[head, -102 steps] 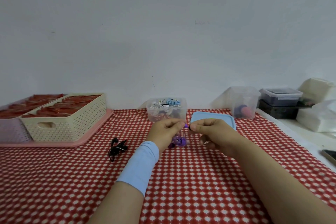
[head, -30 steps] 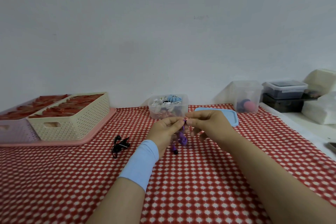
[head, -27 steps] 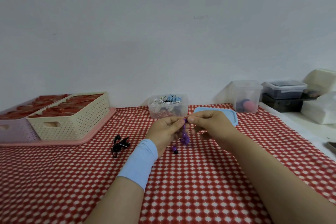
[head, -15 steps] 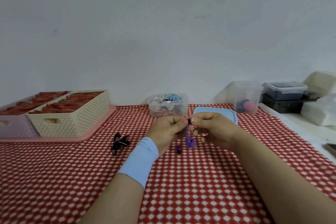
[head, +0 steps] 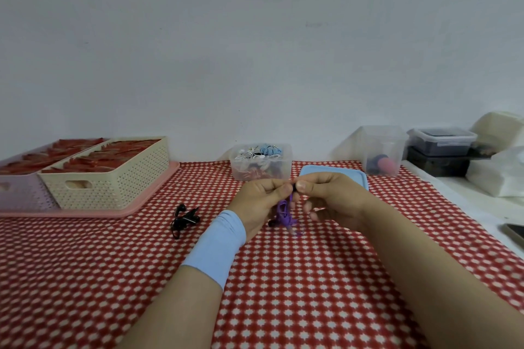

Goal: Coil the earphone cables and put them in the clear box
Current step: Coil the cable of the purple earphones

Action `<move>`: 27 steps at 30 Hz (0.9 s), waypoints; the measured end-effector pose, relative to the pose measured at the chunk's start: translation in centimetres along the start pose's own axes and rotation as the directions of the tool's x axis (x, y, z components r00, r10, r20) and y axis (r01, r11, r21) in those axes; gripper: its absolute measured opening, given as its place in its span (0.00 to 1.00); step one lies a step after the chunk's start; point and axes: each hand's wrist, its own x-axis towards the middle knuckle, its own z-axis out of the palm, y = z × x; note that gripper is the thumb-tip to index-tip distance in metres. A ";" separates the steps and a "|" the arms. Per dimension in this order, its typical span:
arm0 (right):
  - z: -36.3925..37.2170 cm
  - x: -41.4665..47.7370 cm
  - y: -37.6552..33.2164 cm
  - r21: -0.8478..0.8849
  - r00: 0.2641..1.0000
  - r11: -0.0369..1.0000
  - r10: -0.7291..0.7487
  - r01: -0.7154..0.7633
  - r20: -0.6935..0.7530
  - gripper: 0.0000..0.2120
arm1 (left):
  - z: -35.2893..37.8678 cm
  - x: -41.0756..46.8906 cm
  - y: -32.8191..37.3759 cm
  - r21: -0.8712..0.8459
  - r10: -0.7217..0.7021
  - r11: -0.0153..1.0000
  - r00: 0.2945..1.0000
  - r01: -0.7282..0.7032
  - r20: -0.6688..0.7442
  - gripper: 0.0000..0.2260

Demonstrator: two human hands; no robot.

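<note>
Left hand (head: 259, 201) and right hand (head: 333, 201) meet mid-frame, fingers (head: 304, 185) of both pinching the top of the purple earphone cable (head: 283, 214) so the tangle hangs loose toward the surface (head: 283, 292), probably for easier winding. The clear box (head: 255, 171) sits open just behind them, blue lid (head: 340, 169) off, ready for it.

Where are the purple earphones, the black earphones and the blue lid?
purple earphones (head: 284, 214), head view, dangling cable bundle.
black earphones (head: 184, 219), head view, tangle's middle.
blue lid (head: 351, 174), head view, bare top.
</note>
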 end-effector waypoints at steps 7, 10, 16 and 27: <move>0.0 0.4 0.3 0.080 0.990 0.987 0.138 -0.137 0.001 0.07 | 0.3 -0.1 0.2 0.100 0.061 0.994 0.996 -0.054 -0.067 0.05; 0.2 0.4 0.3 0.064 0.995 0.993 0.100 -0.097 -0.031 0.04 | 0.5 -0.1 0.1 0.081 0.047 0.996 0.995 -0.040 -0.083 0.05; 1.0 0.2 0.1 -0.055 0.979 0.986 -0.162 0.157 -0.127 0.06 | 0.2 0.1 0.4 -0.035 -0.016 0.999 0.994 0.013 -0.113 0.06; 1.1 0.1 0.1 -0.359 0.928 0.892 -0.344 0.274 -0.145 0.06 | -0.4 0.2 0.5 0.022 -0.027 0.999 0.988 0.030 -0.152 0.05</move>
